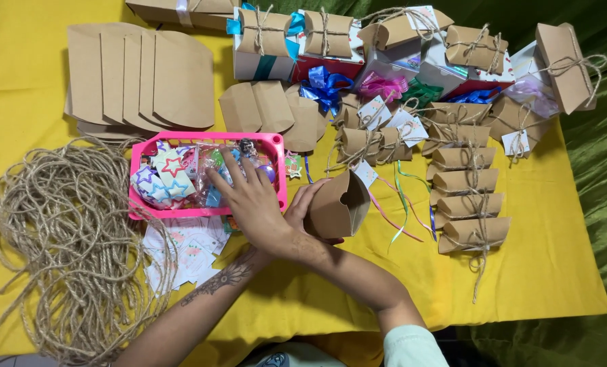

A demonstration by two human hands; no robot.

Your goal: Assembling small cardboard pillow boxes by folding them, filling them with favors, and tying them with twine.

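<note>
At centre frame, the left hand [297,211] grips an open kraft pillow box [337,205], fingers wrapped around it. The right hand [249,197] crosses over, fingers spread, reaching into the pink basket [276,146] of small trinkets at centre left.

An open brown pillow box [337,206] stands at the table's middle, held by the left hand [302,207]. Right of it lies a column of twine-tied brown pillow boxes [465,204], with more tagged ones [368,144] above. Flat brown box blanks [140,78] lie fanned top left. Along the back stand white and red gift boxes [266,64], possibly ribboned
</note>
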